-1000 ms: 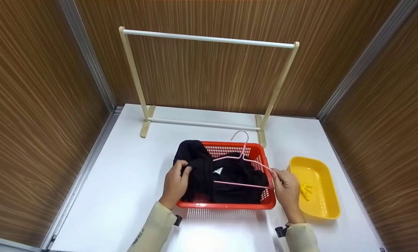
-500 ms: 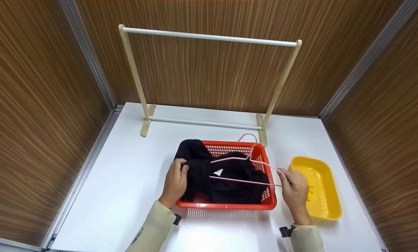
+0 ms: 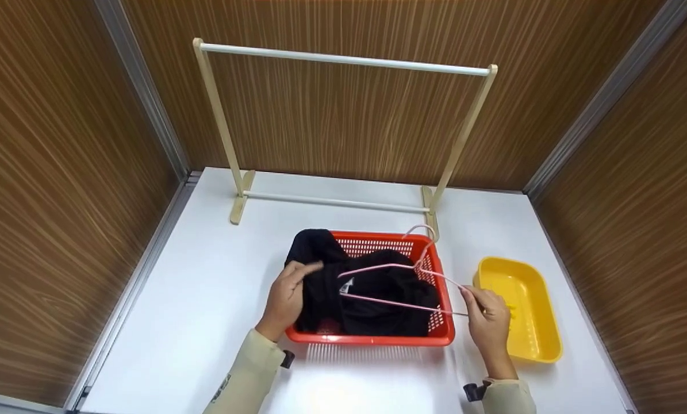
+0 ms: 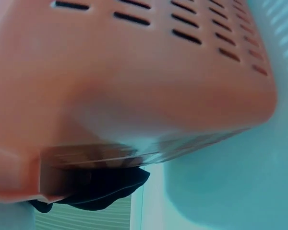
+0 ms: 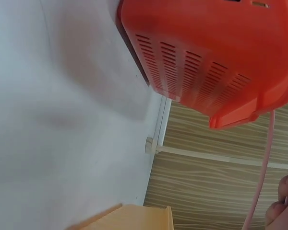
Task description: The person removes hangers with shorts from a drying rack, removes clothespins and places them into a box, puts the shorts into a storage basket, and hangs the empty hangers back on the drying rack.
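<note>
Crumpled black cloth [image 3: 386, 322], lower centre, overhangs a red basket [image 3: 372, 340]; right grip [image 3: 488, 321] holds a thin pink hanger [image 3: 419, 265]; left grip [image 3: 286, 299] unclear; yellow tray [image 3: 532, 299] lower right.

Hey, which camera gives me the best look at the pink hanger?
The head view: it shows the pink hanger's hook, neck and much of its shoulder and lower bar. The right wrist view catches only a thin stretch beside the red basket; in the left wrist view I can't see any.
</note>
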`<move>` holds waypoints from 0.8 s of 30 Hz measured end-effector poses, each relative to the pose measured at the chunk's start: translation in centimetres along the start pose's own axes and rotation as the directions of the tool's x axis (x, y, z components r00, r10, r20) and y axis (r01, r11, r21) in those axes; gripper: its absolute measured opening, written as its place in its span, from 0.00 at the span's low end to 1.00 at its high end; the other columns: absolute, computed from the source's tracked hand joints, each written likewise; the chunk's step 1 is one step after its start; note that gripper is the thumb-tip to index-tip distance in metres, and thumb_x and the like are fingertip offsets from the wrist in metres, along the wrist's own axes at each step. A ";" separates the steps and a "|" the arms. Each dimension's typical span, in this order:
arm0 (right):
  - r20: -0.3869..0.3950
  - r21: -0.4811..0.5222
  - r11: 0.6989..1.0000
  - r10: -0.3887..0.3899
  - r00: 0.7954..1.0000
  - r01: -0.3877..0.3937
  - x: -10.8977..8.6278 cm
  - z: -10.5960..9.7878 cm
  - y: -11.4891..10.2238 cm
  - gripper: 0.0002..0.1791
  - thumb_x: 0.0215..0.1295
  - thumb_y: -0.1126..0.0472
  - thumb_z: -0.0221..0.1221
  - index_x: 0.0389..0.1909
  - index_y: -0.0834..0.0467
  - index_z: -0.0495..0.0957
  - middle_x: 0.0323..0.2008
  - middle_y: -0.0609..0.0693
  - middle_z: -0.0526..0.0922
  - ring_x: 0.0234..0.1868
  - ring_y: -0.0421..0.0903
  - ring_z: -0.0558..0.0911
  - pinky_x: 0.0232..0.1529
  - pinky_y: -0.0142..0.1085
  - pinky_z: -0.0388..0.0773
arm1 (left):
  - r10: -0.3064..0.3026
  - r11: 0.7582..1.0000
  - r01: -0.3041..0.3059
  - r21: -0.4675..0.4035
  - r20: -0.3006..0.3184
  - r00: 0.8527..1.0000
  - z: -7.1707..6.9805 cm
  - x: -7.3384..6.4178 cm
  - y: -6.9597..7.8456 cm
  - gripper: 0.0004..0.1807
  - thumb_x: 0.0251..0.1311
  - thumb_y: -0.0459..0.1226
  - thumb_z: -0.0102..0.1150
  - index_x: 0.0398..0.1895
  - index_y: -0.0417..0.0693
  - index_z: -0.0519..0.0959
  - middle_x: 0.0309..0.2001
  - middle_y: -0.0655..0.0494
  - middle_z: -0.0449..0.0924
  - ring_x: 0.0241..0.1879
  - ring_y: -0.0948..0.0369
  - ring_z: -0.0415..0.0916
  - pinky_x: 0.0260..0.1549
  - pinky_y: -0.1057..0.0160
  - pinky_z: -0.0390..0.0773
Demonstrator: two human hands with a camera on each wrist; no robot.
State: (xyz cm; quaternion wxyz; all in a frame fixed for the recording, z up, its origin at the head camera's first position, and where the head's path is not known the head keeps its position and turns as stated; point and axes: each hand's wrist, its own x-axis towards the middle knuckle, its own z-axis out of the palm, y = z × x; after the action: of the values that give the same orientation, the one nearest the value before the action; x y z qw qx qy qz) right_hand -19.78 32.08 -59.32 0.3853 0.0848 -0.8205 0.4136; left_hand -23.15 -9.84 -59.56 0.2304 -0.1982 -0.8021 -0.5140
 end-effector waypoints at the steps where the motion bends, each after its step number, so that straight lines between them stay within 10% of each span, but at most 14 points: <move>1: -0.002 -0.002 1.000 -0.005 1.000 0.005 -0.1 0.0 -0.1 0.10 0.58 0.77 0.68 0.36 0.61 0.90 0.22 0.48 0.80 0.28 0.37 0.69 0.38 0.31 0.59 | 0.013 1.000 -0.013 -0.006 0.000 1.000 0.0 0.0 0.0 0.25 0.67 0.22 0.46 0.58 0.50 0.84 0.49 0.56 0.81 0.46 0.59 0.78 0.49 0.58 0.77; 6: 0.001 -0.001 1.000 -0.030 1.000 0.030 -0.5 0.0 -0.7 0.11 0.57 0.78 0.69 0.36 0.61 0.90 0.24 0.50 0.84 0.29 0.39 0.72 0.38 0.31 0.61 | 0.029 0.998 -0.030 0.053 0.012 1.000 0.1 0.2 0.4 0.10 0.67 0.36 0.61 0.50 0.54 0.83 0.56 0.51 0.76 0.56 0.56 0.74 0.55 0.54 0.75; 11: 0.010 -0.001 0.999 -0.044 0.999 0.044 -0.7 0.0 -1.2 0.12 0.55 0.79 0.69 0.35 0.60 0.90 0.24 0.50 0.84 0.29 0.40 0.73 0.38 0.31 0.62 | 0.042 0.990 -0.062 0.125 0.162 0.986 0.2 0.5 1.1 0.25 0.65 0.45 0.69 0.65 0.58 0.78 0.68 0.50 0.72 0.69 0.54 0.68 0.65 0.45 0.70; 24: 0.005 -0.005 0.995 -0.104 0.995 0.104 0.1 -0.7 -1.9 0.14 0.52 0.79 0.71 0.35 0.58 0.90 0.20 0.45 0.79 0.26 0.36 0.69 0.37 0.32 0.57 | 0.073 0.980 -0.124 0.155 0.298 0.952 -0.3 0.6 1.0 0.14 0.74 0.43 0.60 0.59 0.60 0.85 0.55 0.58 0.77 0.56 0.59 0.70 0.58 0.53 0.73</move>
State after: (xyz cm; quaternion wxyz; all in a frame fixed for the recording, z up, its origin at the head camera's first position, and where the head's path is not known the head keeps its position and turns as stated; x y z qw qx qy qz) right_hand -18.60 31.38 -57.90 0.4047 0.1271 -0.8169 0.3908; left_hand -23.08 -9.72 -58.35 0.1516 -0.2910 -0.8577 -0.3959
